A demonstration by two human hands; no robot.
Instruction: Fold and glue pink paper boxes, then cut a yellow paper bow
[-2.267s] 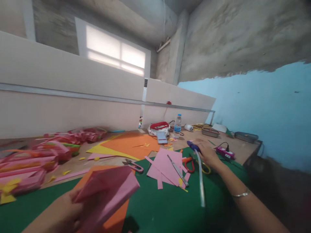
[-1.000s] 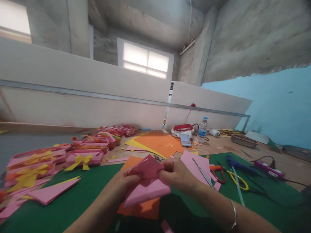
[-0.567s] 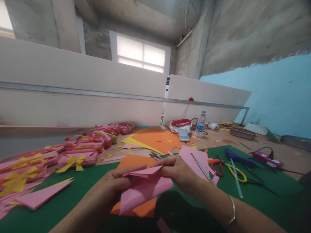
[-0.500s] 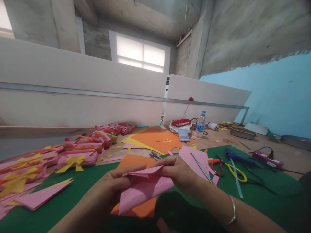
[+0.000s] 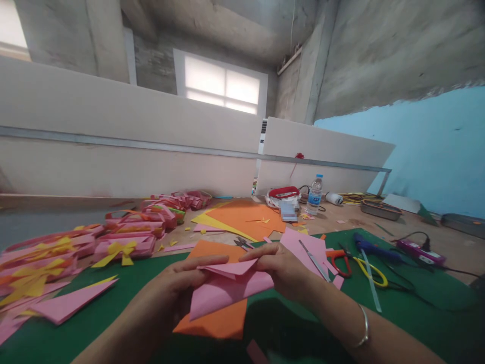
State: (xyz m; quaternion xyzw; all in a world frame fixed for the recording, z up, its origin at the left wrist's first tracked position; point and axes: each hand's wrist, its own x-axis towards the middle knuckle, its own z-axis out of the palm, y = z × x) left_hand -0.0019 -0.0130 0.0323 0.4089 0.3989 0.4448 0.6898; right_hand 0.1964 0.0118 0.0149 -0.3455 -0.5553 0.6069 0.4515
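Between my two hands is a folded sheet of pink paper [image 5: 231, 293], its upper flap bent over and creased. My left hand [image 5: 185, 278] grips its left end, fingers along the top edge. At the other end my right hand [image 5: 278, 265] pinches the flap's corner, with a silver bangle on that wrist. Beneath the pink paper, an orange sheet [image 5: 222, 323] lies on the green cutting mat [image 5: 303, 323]. Another flat pink sheet [image 5: 299, 245] rests just beyond my right hand, with silver tweezers [image 5: 314, 260] across it.
Pink paper bags with yellow bows [image 5: 123, 247] crowd the left side. On the right lie red-and-yellow-handled scissors [image 5: 341, 260], a blue glue gun [image 5: 373, 247] and a purple power strip [image 5: 420, 251]. A water bottle [image 5: 314, 194] stands behind, near orange sheets [image 5: 242, 215].
The pink paper's near edge has tipped up slightly, and its top flap now lies a little more open. Both hands keep their hold. The whole view has shifted slightly.
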